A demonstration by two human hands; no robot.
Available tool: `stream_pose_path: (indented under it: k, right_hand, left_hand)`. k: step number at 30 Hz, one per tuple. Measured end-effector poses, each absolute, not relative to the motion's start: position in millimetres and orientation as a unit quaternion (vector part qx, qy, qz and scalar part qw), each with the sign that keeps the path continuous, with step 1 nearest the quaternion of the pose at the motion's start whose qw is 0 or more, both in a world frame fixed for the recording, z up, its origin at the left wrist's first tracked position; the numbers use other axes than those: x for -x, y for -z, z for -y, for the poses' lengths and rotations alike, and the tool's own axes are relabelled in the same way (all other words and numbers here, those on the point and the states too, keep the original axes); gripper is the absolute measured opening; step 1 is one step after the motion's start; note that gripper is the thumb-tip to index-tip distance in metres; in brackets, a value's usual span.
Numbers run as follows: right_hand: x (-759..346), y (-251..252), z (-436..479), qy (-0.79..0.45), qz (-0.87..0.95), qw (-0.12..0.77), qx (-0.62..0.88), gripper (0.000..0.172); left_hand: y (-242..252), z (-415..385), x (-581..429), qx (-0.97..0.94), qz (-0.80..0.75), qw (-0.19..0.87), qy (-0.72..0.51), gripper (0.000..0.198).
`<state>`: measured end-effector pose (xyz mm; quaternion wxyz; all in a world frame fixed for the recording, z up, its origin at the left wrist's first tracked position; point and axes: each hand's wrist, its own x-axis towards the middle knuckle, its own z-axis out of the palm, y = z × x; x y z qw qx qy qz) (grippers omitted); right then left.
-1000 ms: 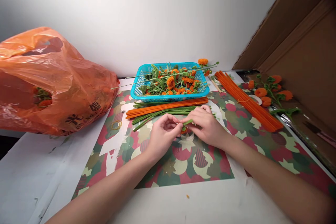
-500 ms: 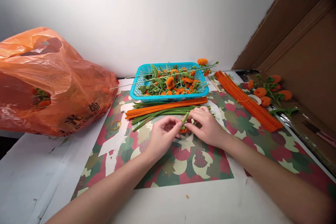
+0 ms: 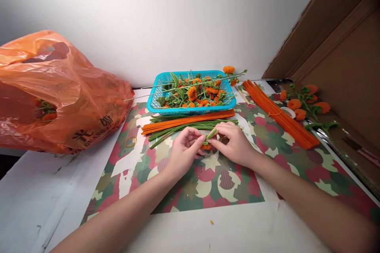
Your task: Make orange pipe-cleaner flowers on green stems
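Observation:
My left hand (image 3: pixel 182 151) and my right hand (image 3: pixel 234 143) meet over the patterned paper (image 3: pixel 184 184) in the middle of the table. Together they pinch a small pipe-cleaner piece (image 3: pixel 208 140), a short green stem with an orange coil under it. Both hands have their fingers closed on it. Just beyond the hands lie a row of orange pipe cleaners (image 3: pixel 190 119) and a row of green pipe cleaners (image 3: pixel 178 128).
A turquoise basket (image 3: pixel 154 101) full of orange and green pipe-cleaner flowers stands behind. A bundle of orange pipe cleaners (image 3: pixel 277 112) and finished flowers (image 3: pixel 303 104) lie at right beside a cardboard wall (image 3: pixel 341 47). An orange plastic bag (image 3: pixel 56 91) fills the left. A rubber band (image 3: pixel 131 141) lies on the paper.
The green stem has swung from lying sideways to pointing up and right between my fingertips. My right fingers have shifted a little round it; both hands stay in place.

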<state>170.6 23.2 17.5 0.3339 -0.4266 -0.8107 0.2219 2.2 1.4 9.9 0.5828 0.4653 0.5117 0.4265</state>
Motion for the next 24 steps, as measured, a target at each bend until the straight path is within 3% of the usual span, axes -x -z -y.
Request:
stream_pose_path:
  k: [15, 24]
  right_hand:
    - [-169.7, -26.7, -18.9, -0.203, 0.854, 0.226, 0.422, 0.014]
    - [-173.7, -27.2, -24.3, -0.219, 0.854, 0.242, 0.405, 0.011]
  left_hand:
    - [-13.7, -0.6, 1.4, -0.572, -0.489, 0.532, -0.389, 0.017]
    - [-17.6, -4.2, 2.9, -0.565, -0.496, 0.556, -0.354, 0.016]
